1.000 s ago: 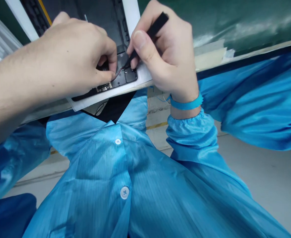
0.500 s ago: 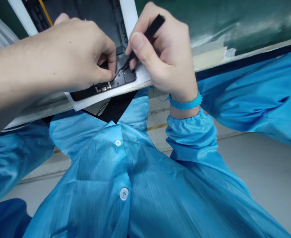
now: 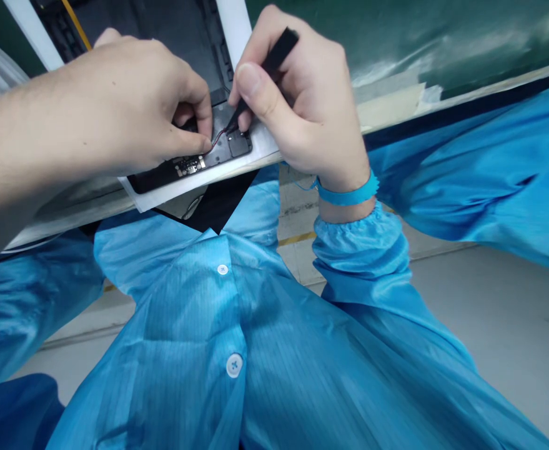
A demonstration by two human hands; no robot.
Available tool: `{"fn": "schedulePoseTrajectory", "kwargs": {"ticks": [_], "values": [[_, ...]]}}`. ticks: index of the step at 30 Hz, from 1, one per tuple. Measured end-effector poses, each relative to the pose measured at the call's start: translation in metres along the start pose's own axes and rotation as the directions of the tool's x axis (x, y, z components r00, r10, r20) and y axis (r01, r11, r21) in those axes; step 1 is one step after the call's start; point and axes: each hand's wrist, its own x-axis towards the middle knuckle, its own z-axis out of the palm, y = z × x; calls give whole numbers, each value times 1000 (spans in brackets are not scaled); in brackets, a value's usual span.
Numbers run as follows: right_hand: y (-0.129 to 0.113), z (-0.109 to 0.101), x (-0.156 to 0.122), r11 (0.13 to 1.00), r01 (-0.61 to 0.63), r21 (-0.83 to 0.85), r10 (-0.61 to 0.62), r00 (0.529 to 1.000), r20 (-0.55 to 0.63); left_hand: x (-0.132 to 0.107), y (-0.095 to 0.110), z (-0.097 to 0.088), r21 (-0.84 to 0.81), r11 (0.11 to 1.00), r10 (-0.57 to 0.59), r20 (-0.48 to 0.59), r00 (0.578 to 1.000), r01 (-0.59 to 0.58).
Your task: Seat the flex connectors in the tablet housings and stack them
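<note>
The thumb and forefinger of my left hand (image 3: 143,103) are pinched at one end of a thin dark red wire (image 3: 217,137). My right hand (image 3: 302,103) grips slim black tweezers (image 3: 278,53), slanted down to the left, with their tip at the wire's other end. Both hands work over a black device housing (image 3: 239,144), which looks like an opened tablet's shell. Close below my left fingertips, a small circuit board (image 3: 190,165) with metallic contacts shows at the housing's near edge. My left hand covers part of the housing.
White sheet material (image 3: 155,197) lies under the housing along the table edge. A green mat (image 3: 419,44) spreads to the right, with pale tape (image 3: 391,109) at its border. Blue-clad legs or sleeves (image 3: 480,169) show at the right, below the table edge.
The hands, tweezers and housing appear slightly further left in the view. Slightly more of the red wire shows between my left fingertips and the tweezers. Both grips stay the same.
</note>
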Motion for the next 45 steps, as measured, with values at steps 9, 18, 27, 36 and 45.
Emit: {"fn": "schedulePoseTrajectory", "kwargs": {"ticks": [9,18,27,36,45], "values": [[2,1,2,995,64,70,-63,998,-22,0,5,0,22,999,-33,11,999,33],[1,-1,1,994,26,105,-26,1000,-1,2,2,0,8,999,-37,17,999,37],[0,-3,2,999,-20,-35,21,1000,19,0,0,0,12,1000,-22,5,1000,22],[1,-2,1,999,26,43,-26,1000,-9,1,5,-1,23,1000,-4,0,1000,4],[1,-3,1,997,20,72,-20,1000,6,1,2,2,16,1000,-5,1,1000,5]]}}
